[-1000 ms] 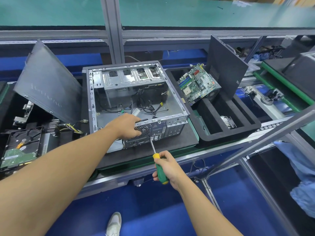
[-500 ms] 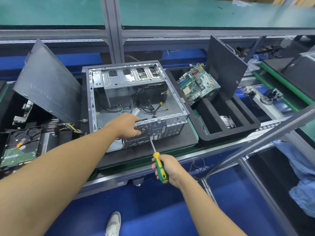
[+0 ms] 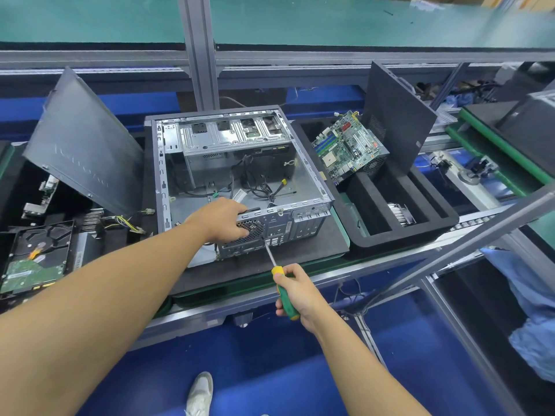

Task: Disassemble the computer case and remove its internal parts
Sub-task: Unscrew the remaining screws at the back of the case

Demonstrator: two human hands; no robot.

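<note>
The open metal computer case (image 3: 312, 178) lies on its side on a black mat, loose black cables (image 3: 258, 187) inside. My left hand (image 3: 220, 219) grips the case's near rear panel over the round fan grille (image 3: 253, 231), fingers curled over the top edge. My right hand (image 3: 295, 291) holds a green and yellow screwdriver (image 3: 280, 282) by its handle. Its tip touches the rear panel just right of the grille.
A removed motherboard (image 3: 345, 147) leans in a black foam tray (image 3: 420, 229) to the right, with a dark side panel (image 3: 393, 115) behind it. Another side panel (image 3: 81, 145) leans at left above a hard drive (image 3: 36, 256). A slanted metal bar (image 3: 480, 232) crosses at right.
My right hand has shifted slightly on the screwdriver handle while the tip stays on the rear panel. My left hand keeps its grip on the case.
</note>
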